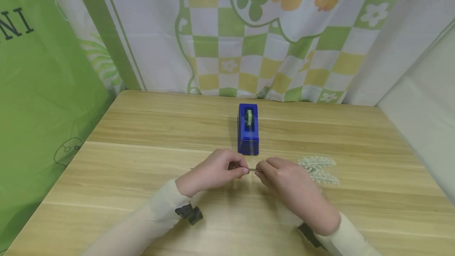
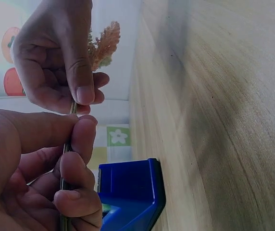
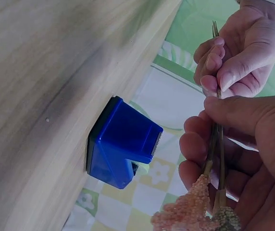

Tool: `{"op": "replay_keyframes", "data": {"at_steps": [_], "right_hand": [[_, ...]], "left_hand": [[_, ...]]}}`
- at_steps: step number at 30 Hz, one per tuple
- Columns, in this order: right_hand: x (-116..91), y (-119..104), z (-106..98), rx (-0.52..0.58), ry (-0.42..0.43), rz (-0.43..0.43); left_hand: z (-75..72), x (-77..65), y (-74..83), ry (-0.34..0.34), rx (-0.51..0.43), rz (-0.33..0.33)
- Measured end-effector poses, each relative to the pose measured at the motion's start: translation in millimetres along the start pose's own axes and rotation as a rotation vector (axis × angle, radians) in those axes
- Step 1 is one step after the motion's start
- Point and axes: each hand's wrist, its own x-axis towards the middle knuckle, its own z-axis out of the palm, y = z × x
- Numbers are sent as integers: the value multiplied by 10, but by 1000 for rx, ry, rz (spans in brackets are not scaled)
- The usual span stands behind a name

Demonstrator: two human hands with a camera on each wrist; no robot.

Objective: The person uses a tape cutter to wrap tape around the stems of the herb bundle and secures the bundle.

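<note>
Both hands hold a pair of thin-stemmed flower sprigs, their stems [image 3: 216,139] running together. My left hand [image 1: 217,171] pinches the stems between thumb and fingers, with the free ends sticking out beyond it in the right wrist view. Close beside it, my right hand [image 1: 288,181] grips the stems nearer the heads, leaving a short bare length between the fingertips. One flower head [image 3: 183,207] looks pinkish and beaded; the other head [image 3: 227,219] is greenish. Straight beyond the hands stands a blue tape dispenser [image 1: 249,133] with a roll of tape in it.
The wooden table [image 1: 142,129] carries the dispenser. Its far edge meets a checked, flower-printed curtain [image 1: 266,46]. A green cloth [image 1: 46,90] hangs at the left and a pale wall [image 1: 423,86] is at the right.
</note>
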Motion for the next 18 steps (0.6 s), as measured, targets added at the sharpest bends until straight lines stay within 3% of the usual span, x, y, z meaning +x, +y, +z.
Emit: {"op": "replay_keyframes", "data": {"at_steps": [8, 18], "right_hand": [[-10, 11, 5, -10, -28, -14], [-17, 25, 19, -30, 28, -27]], "left_hand": [[18, 5, -6, 19, 21, -9], [44, 33, -43, 1, 31, -36]]}}
